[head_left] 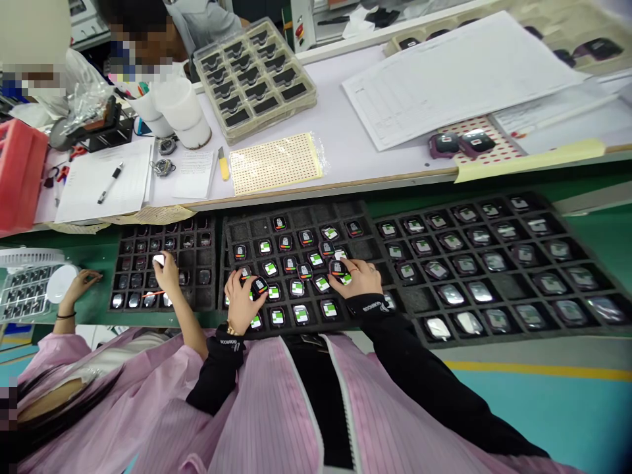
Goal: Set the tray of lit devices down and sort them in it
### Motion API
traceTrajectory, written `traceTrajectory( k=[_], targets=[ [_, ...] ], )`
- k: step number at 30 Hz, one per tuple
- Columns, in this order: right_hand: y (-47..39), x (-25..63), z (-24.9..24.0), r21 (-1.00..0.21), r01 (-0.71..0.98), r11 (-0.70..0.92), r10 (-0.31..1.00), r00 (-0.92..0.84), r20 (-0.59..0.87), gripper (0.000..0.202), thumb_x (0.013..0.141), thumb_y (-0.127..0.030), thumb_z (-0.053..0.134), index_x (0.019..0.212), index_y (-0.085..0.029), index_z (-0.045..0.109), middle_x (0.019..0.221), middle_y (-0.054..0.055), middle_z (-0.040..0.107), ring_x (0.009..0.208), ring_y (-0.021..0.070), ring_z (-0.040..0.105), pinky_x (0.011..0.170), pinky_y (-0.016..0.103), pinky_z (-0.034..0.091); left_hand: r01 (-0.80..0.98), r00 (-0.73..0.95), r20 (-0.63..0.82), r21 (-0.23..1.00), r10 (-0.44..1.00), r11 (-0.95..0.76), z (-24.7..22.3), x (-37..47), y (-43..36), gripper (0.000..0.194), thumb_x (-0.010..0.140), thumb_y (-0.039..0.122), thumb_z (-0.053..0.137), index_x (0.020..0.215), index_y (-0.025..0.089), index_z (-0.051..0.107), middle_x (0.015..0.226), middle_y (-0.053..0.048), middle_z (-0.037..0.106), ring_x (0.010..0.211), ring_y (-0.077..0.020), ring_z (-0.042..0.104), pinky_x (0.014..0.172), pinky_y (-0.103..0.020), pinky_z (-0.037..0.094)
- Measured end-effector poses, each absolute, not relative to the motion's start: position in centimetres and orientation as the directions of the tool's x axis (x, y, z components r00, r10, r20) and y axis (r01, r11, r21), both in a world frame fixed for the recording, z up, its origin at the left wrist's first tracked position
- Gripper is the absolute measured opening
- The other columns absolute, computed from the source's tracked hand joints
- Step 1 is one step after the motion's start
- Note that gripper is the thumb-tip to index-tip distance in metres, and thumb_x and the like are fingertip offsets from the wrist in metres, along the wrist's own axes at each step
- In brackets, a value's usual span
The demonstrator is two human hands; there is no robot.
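Trays run along a green belt, three in a row. Far left, a co-worker's hand [81,284] rests by a round white disc [60,283] beside a clear tray of small dark parts [24,289]; the same person's other hand [166,273] is over the small black compartment tray [162,263], a white piece at its fingertips.

Left hand [241,296], own, black cuff, lies on the near-left part of the middle black foam tray [296,276]. Fingers curled down around one small black square watch module with a striped label [259,286]; the module sits at the thumb side, between thumb and forefinger, touching both. Hold looks light, fingers not fully closed.

Right hand [358,278], own, is just right of centre on the same tray. Fingers bent over a second black watch module [338,268], which lies under the fingertips at the hand's left edge; a green-and-white labelled one is touching beside it. Cannot tell whether it is pinched or only pressed.

Other modules with green-white screens fill the compartments between the two hands.

Right, a larger black tray of silver-faced modules [494,263], no hands on it. Behind, the white bench [345,131] carries printed paper sheets [459,72].
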State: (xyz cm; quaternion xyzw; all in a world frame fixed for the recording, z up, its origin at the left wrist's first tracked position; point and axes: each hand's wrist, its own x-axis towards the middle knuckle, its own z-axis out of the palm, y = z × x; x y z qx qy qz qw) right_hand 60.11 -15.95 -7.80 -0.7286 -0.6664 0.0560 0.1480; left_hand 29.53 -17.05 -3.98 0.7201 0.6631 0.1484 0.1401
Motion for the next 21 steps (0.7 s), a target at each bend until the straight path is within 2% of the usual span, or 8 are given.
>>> traceTrajectory(
  k=[7, 10, 12, 16, 19, 21],
  targets=[
    [-16.3, 59.6, -7.6, -0.339, 0.937, -0.086, 0.989, 0.122, 0.088, 0.052, 0.081, -0.041, 0.057, 0.125, -0.013, 0.064, 0.115, 0.017, 0.062, 0.104, 0.0377, 0.052, 0.084, 0.052, 0.046, 0.892, 0.132, 0.032, 0.431, 0.991, -0.133, -3.6, 32.2, -16.1, 0.041, 0.081, 0.037, 0.072, 0.119, 0.027, 0.063, 0.142, -0.012, 0.042, 0.141, -0.0331, 0.031, 0.115, -0.053, 0.031],
    [-16.2, 59.3, -7.4, -0.404, 0.909, -0.106, 0.979, 0.166, 0.118, 0.048, 0.083, -0.040, 0.057, 0.124, -0.016, 0.065, 0.119, 0.016, 0.062, 0.110, 0.0376, 0.052, 0.088, 0.054, 0.045, 0.891, 0.160, 0.038, 0.425, 0.986, -0.161, -3.8, 33.5, -15.5, 0.043, 0.080, 0.038, 0.073, 0.120, 0.027, 0.063, 0.144, -0.013, 0.041, 0.140, -0.0339, 0.031, 0.113, -0.054, 0.033],
    [-15.8, 59.3, -6.4, -0.474, 0.876, -0.095, 0.965, 0.199, 0.173, 0.041, 0.086, -0.041, 0.057, 0.117, -0.017, 0.068, 0.118, 0.015, 0.063, 0.110, 0.0358, 0.054, 0.091, 0.053, 0.045, 0.893, 0.183, 0.032, 0.412, 0.983, -0.179, -4.1, 33.9, -15.3, 0.043, 0.080, 0.038, 0.073, 0.121, 0.028, 0.063, 0.145, -0.013, 0.040, 0.140, -0.0348, 0.031, 0.113, -0.055, 0.033],
    [-14.4, 59.9, 0.6, -0.634, 0.773, 0.005, 0.929, 0.232, 0.290, 0.032, 0.089, -0.045, 0.057, 0.093, -0.019, 0.074, 0.110, 0.013, 0.067, 0.106, 0.0307, 0.061, 0.096, 0.049, 0.049, 0.897, 0.196, -0.004, 0.405, 0.981, -0.177, -4.3, 33.7, -15.3, 0.051, 0.079, 0.038, 0.074, 0.127, 0.028, 0.059, 0.146, -0.014, 0.038, 0.140, -0.0357, 0.031, 0.112, -0.058, 0.032],
    [-14.2, 60.0, 8.4, -0.726, 0.678, 0.112, 0.924, 0.199, 0.328, 0.029, 0.091, -0.045, 0.058, 0.089, -0.021, 0.073, 0.113, 0.012, 0.066, 0.112, 0.0310, 0.061, 0.101, 0.051, 0.048, 0.888, 0.189, 0.004, 0.427, 0.982, -0.172, -3.9, 33.1, -15.6, 0.059, 0.080, 0.040, 0.073, 0.133, 0.024, 0.054, 0.146, -0.016, 0.039, 0.140, -0.0355, 0.032, 0.113, -0.057, 0.032],
    [-15.1, 59.1, 11.8, -0.760, 0.612, 0.219, 0.915, 0.141, 0.378, 0.027, 0.090, -0.046, 0.060, 0.089, -0.022, 0.073, 0.117, 0.012, 0.064, 0.114, 0.0320, 0.060, 0.102, 0.054, 0.048, 0.884, 0.166, 0.028, 0.439, 0.986, -0.162, -3.4, 32.8, -15.7, 0.053, 0.083, 0.039, 0.069, 0.132, 0.025, 0.056, 0.145, -0.015, 0.043, 0.141, -0.0343, 0.033, 0.114, -0.055, 0.032]
  ],
)
